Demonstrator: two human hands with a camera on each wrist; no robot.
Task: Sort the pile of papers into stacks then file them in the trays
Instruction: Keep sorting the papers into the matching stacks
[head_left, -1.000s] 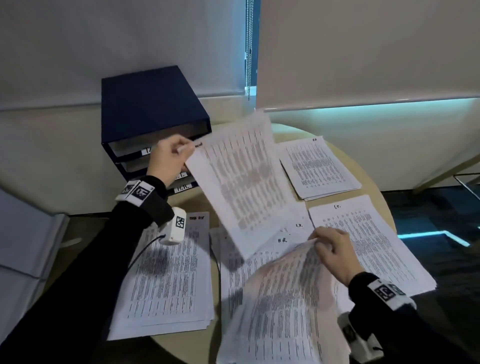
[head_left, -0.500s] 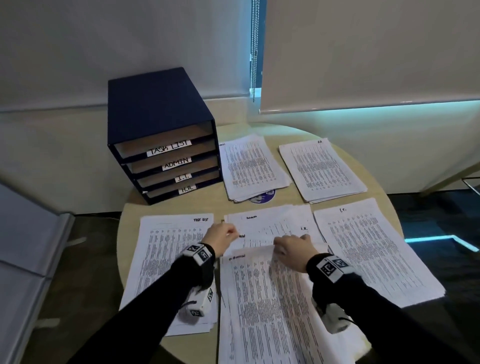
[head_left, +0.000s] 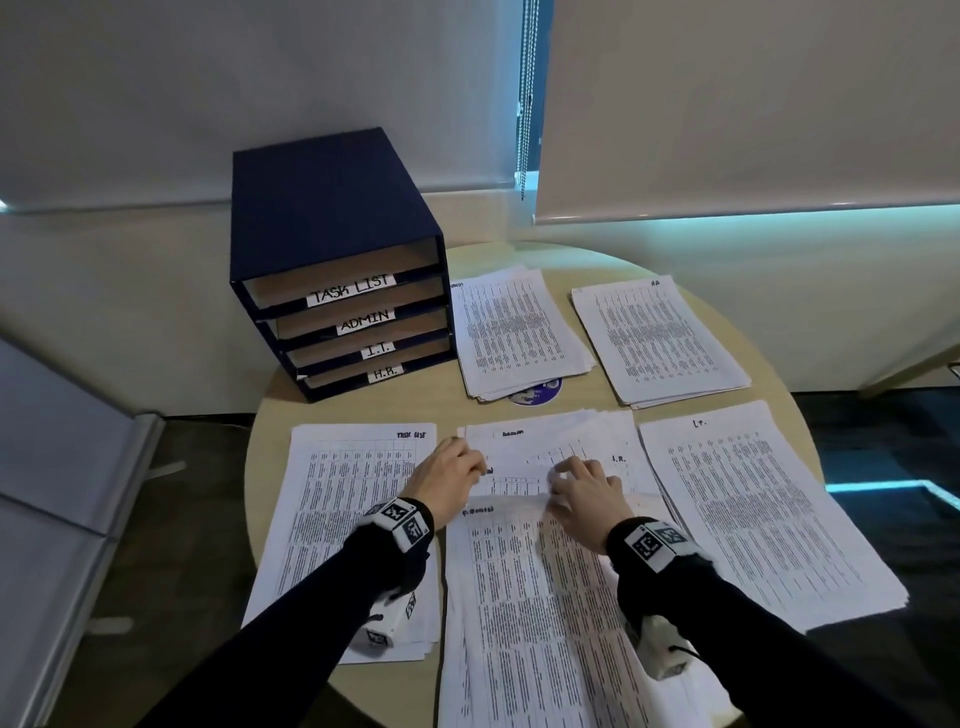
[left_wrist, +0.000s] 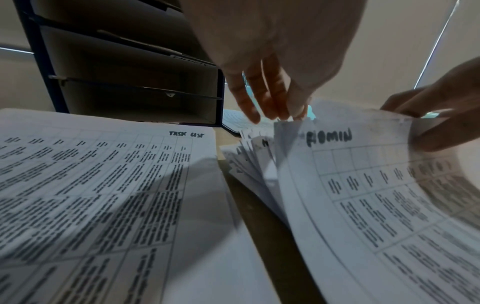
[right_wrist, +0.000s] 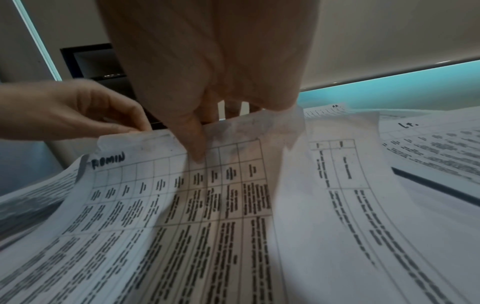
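The blue tray unit (head_left: 337, 270) carries four white labels, top to bottom: "TASK LIST", "ADMIN", "I.T.", "H.R.". The left paper stack (head_left: 332, 509) is headed "TASK LIST"; the lifted sheet (left_wrist: 363, 185) reads "ADMIN"; the right stack (head_left: 753, 509) reads "I.T.".

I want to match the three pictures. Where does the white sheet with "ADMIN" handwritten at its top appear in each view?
Head: white ADMIN sheet, centre, under both hands.
Left wrist: right half, curled upward.
Right wrist: centre-left.
Shared landmark: dark blue tray cabinet, upper left in the left wrist view and in the right wrist view.
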